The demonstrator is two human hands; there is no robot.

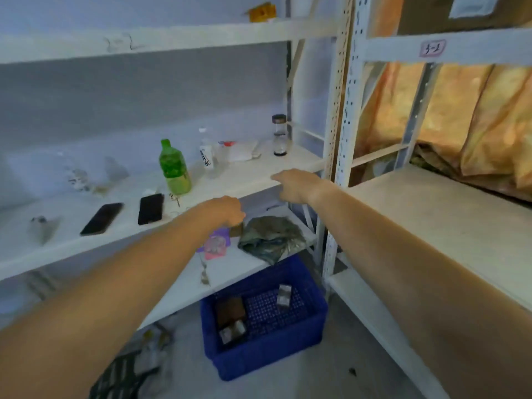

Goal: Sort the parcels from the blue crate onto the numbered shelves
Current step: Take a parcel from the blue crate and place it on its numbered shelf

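Three parcels are lying in the blue crate (259, 361) on the floor, at six o'clock from the person's hands. A dark brown box (230, 311) is sitting at the crate's nine o'clock side, one silvery packet (232, 331) is touching its near edge, and another silvery packet (283, 295) is lying at the crate's one o'clock.

The box is looking stiff and light, so I'd be taking it across its two long sides with one hand. The packets look like slick, soft film that is likely to slide, so pinching an edge or scooping from underneath seems safer.

Both bare arms are reaching forward above the crate. The left hand (227, 210) is hanging knuckles-up, with its fingers curling down over a small brown thing (236, 229) on the lower shelf (230, 272). A crumpled dark green bag (270, 237) is lying at that hand's four o'clock. Whether the hand is pinching the brown thing, I cannot tell.

The right hand (293, 184), at the left hand's one o'clock, is holding nothing. Its fingers are loosely stretched toward nine o'clock at the front edge of the middle shelf (244, 177).
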